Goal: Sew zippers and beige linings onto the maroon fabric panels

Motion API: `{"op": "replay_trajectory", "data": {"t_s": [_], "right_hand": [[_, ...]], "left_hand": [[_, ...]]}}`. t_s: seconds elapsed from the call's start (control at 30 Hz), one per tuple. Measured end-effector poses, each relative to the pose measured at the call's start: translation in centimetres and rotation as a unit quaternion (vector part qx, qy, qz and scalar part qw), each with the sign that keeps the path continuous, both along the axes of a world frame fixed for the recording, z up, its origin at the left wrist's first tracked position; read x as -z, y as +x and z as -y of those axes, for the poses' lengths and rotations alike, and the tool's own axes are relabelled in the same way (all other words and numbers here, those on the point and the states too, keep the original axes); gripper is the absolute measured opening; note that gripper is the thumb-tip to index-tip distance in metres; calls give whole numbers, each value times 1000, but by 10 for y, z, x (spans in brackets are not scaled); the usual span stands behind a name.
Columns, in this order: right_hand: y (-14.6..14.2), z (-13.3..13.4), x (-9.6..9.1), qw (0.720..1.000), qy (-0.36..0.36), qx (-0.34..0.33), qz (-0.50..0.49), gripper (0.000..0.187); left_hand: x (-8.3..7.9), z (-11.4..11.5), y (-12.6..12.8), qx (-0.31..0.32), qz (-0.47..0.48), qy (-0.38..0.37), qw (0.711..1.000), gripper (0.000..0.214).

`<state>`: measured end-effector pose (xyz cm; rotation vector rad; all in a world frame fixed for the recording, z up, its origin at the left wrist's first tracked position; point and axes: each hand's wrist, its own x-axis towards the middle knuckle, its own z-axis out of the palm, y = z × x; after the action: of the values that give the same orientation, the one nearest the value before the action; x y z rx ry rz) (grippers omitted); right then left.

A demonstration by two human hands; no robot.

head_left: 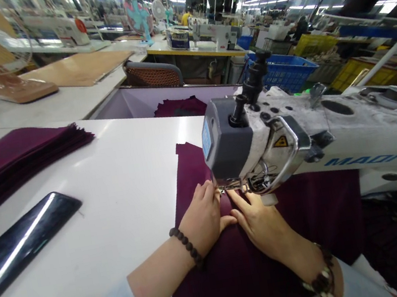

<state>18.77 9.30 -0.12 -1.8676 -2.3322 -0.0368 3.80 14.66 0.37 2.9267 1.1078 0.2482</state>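
Observation:
A maroon fabric piece (223, 287) lies on the white table under the head of a sewing machine (235, 149). My left hand (203, 216) rests on the cloth just left of the needle area, thumb stretched out and fingertips close to the presser foot. On the other side, my right hand (263, 224) presses flat on the same fabric, its fingers reaching under the machine head. Both thumbs nearly meet in front of the foot. The machine head partly hides my right fingertips and the needle.
A stack of maroon fabric (13, 166) lies at the left, with a glossy black strip (27, 245) before it. Behind the table, a lilac bin (125, 102) holds maroon pieces (179, 107). A fan (24, 89) stands back left; a blue crate (288, 71) is behind the machine.

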Motion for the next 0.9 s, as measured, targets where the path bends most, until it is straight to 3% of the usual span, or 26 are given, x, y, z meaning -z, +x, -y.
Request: {"op": "replay_trajectory", "data": {"t_s": [0.67, 0.77, 0.9], "right_hand": [[5, -4, -7, 999, -29, 1, -34, 33], [23, 13, -7, 999, 15, 10, 26, 37], [54, 39, 9, 981, 136, -14, 138, 42]], "left_hand": [[8, -2, -2, -9, 14, -12, 1000, 74], [9, -12, -21, -34, 11, -30, 999, 70], [4, -36, -64, -98, -9, -37, 994, 62]]}}
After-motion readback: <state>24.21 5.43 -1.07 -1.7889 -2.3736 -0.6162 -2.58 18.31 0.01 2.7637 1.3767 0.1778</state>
